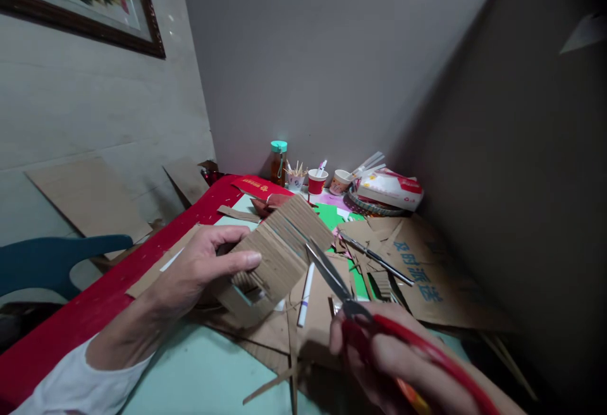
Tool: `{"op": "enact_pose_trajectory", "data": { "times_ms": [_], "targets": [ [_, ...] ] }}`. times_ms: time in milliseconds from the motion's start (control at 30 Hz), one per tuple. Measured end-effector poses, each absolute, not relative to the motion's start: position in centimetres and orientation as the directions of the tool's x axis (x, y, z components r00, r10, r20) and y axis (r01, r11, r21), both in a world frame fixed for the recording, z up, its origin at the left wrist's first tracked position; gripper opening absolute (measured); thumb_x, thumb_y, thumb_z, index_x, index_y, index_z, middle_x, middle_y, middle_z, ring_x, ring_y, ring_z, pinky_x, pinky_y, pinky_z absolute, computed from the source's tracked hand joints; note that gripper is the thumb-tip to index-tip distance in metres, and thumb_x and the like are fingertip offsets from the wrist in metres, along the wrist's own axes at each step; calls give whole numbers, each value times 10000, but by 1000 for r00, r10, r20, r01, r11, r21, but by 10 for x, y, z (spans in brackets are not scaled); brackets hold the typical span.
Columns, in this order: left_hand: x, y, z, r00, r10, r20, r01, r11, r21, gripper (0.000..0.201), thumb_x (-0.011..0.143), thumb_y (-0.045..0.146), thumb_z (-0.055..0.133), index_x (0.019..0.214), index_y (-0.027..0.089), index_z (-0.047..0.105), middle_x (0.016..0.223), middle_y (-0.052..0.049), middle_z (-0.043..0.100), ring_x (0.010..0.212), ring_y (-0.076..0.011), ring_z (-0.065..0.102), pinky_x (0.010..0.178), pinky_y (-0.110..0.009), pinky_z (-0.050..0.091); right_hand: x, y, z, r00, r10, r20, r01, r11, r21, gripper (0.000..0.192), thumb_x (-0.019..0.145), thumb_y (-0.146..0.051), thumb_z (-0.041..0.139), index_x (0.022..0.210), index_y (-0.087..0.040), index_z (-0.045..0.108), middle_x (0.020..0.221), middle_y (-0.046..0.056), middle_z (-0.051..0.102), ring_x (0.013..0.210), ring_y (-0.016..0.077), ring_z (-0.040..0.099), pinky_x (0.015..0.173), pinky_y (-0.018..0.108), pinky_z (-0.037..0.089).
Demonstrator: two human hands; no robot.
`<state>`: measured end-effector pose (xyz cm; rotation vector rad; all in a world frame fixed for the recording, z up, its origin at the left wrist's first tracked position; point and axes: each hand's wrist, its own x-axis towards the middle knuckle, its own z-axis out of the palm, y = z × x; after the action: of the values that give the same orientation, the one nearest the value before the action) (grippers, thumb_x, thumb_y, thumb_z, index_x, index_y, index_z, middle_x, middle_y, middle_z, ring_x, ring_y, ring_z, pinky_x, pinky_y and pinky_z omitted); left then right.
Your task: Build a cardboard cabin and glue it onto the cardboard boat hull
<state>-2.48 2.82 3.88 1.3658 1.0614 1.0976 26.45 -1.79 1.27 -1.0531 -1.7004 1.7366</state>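
A corrugated cardboard piece (279,244) with slits and a cut-out opening is pinched between the thumb and fingers of my left hand (203,263). Red-handled scissors (332,276) sit in my right hand (379,358), its fingers wrapped in the handles. The scissor blades are slightly parted, their tips at the right edge of the cardboard piece; whether they touch it I cannot tell. Below the held piece, a white marker (306,295) lies on flat cardboard. Right of the blades rests a dark craft knife (379,257).
Cardboard scraps and strips (293,352) cover the pale green tabletop (190,371). Along the back stand a bottle (279,165), a cup of toothpicks (296,181), a red cup (317,182) and a patterned cup (340,182). A printed cardboard sheet (441,282) lies right; a teal chair (61,263) stands left.
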Motion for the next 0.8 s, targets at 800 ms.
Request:
{"op": "enact_pose_trajectory", "data": {
  "times_ms": [800],
  "targets": [
    [1,11,27,-396,875,279,31,-290,956,285,920,415,648,715,220,620,725,63,553,657,-90,430,528,-142,348,235,-3,2,32,998,52,-438,60,-897,176,833,-327,787,900,-242,649,788,-47,653,679,136,612,597,221,496]
  ]
}}
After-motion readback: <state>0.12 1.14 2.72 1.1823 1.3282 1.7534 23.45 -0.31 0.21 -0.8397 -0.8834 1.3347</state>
